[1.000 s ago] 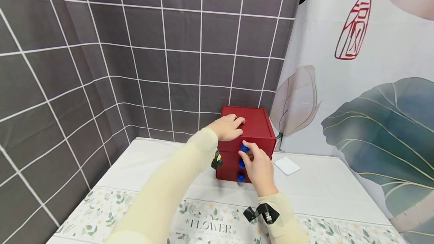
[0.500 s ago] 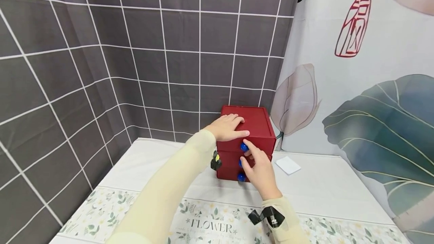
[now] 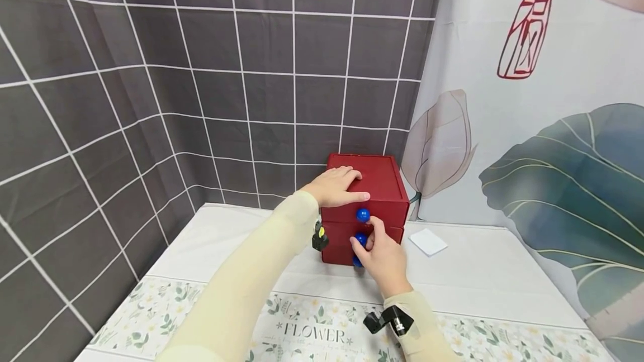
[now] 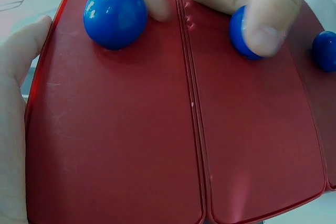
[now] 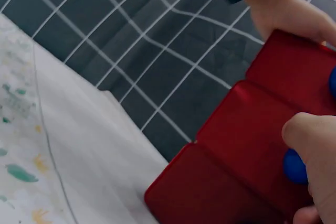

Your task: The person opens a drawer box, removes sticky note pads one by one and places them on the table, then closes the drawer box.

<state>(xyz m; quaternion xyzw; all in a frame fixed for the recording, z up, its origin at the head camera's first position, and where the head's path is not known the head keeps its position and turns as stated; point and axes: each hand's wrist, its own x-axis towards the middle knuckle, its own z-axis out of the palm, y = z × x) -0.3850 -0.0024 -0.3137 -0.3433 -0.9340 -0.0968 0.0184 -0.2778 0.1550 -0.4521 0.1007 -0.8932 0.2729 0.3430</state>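
Observation:
A red drawer box [image 3: 374, 175] with blue round knobs stands on the table, its drawers flush at the front. My left hand [image 3: 336, 186] rests on its top with the fingers spread. In front of the drawers is my right hand [image 3: 384, 256], its thumb partly covering the middle knob [image 4: 239, 32]. That hand's index fingertip lies beside the top knob [image 4: 115, 17], and its other fingers are bent and partly hidden. No firm grip on either knob shows. The bottom knob [image 4: 325, 51] stands apart from the hand.
A white square pad [image 3: 427, 242] lies on the table right of the box. The white tablecloth [image 3: 473, 278] has a floral band [image 3: 312, 325] along the near side. Behind hang a dark grid curtain [image 3: 261, 94] and a printed white cloth [image 3: 453, 60].
My right hand has released the top knob and moved down to the middle knob. My left thumb has stretched out over the box's top front edge. The drawers have not visibly moved.

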